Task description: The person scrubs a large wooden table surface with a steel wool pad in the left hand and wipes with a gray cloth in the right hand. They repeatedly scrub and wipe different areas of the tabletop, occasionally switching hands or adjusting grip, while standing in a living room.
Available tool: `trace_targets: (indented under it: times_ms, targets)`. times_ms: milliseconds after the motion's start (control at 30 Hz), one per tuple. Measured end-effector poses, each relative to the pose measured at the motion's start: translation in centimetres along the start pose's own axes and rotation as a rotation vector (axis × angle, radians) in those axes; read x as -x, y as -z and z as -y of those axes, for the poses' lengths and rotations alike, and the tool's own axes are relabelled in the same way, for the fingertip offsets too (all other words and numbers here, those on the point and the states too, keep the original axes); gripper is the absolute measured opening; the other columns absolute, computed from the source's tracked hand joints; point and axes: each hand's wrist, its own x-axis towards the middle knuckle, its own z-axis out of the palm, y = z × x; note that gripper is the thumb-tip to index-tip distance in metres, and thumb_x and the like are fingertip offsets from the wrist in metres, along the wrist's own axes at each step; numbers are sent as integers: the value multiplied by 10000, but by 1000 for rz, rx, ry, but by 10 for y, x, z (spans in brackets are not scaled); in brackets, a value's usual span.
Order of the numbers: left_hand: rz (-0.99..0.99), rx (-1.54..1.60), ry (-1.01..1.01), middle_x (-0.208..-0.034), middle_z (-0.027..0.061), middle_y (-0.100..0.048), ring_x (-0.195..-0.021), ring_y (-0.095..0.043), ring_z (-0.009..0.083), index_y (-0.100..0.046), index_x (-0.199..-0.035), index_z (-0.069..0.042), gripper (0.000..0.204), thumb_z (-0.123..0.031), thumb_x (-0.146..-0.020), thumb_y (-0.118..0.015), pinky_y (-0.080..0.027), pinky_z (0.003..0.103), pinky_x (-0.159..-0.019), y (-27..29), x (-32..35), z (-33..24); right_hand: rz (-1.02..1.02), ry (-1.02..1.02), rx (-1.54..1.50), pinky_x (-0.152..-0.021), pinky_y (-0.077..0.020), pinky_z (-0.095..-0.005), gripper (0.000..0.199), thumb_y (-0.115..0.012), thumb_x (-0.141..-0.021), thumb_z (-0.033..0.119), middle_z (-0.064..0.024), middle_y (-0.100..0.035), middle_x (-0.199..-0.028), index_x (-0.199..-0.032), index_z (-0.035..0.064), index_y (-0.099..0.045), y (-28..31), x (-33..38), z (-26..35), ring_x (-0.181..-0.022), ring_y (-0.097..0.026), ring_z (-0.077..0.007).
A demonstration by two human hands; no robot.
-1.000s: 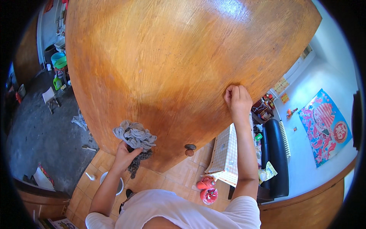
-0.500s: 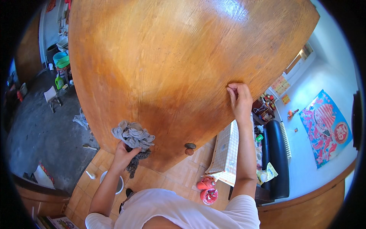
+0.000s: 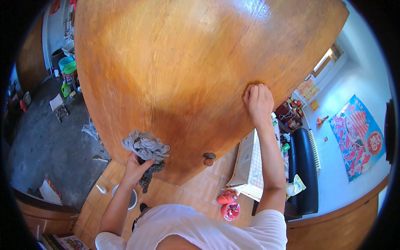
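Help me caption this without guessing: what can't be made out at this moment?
Head view, throughout:
Right hand: its own back hides the ends of its fingers, so whether they hold anything is unclear.
Left hand: the gray rag and the hand itself hide some fingers.
Wooden door: top cut off by the upper edge.
White bucket: left forearm partly covers it.

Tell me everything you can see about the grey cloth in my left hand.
The cloth is bunched into a crumpled wad: pale grey folds on top, a darker, speckled, shaggier part hanging below. It looks like soft fabric; whether one piece or two is unclear. The left hand grips it about where pale meets dark. It is held before the door, lower left in this view; whether the two touch is unclear.
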Motion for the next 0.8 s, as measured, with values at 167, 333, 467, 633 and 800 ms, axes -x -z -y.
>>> trace_targets:
  times_ms: [167,333,467,633,800]
  targets:
    - [-11,-5,-6,-1310,85,-776,-1215,-722,190,-660,-1357,18,439,35,-942,-800,-543,372,-1113,0,2,-1,-70,-288,-354,-756,-555,-439,193,-762,-921,24,-148,-652,-966,-1031,21,-603,12,-4,-15,-864,-675,-353]
    - [-26,-3,-37,-1307,94,-776,-1214,-723,191,-656,-1348,25,424,27,-949,-801,-542,375,-1114,-2,5,-3,-27,-367,-492,-776,-551,-398,70,-731,-1027,64,-130,-692,-902,-993,23,-684,29,3,-15,-833,-693,-322]
    - [-23,-2,-17,-1303,94,-777,-1212,-723,191,-661,-1342,25,418,24,-949,-803,-543,373,-1111,-2,6,-3,12,-456,-392,-755,-556,-382,70,-824,-943,83,-86,-715,-847,-957,63,-758,33,1,17,-812,-711,-296]
    - [7,8,-10,-1304,89,-777,-1214,-721,188,-667,-1342,23,414,32,-949,-798,-545,373,-1110,-5,7,-5,-116,-168,-238,-742,-568,-391,164,-891,-868,103,-72,-744,-898,-996,98,-789,21,2,18,-852,-734,-268]
    - [-9,33,3,-1314,89,-773,-1225,-717,189,-660,-1358,24,430,29,-952,-802,-542,376,-1120,-6,8,-7,-87,-68,-98,-724,-555,-406,196,-881,-823,57,-69,-707,-878,-955,97,-742,22,2,14,-831,-715,-271]
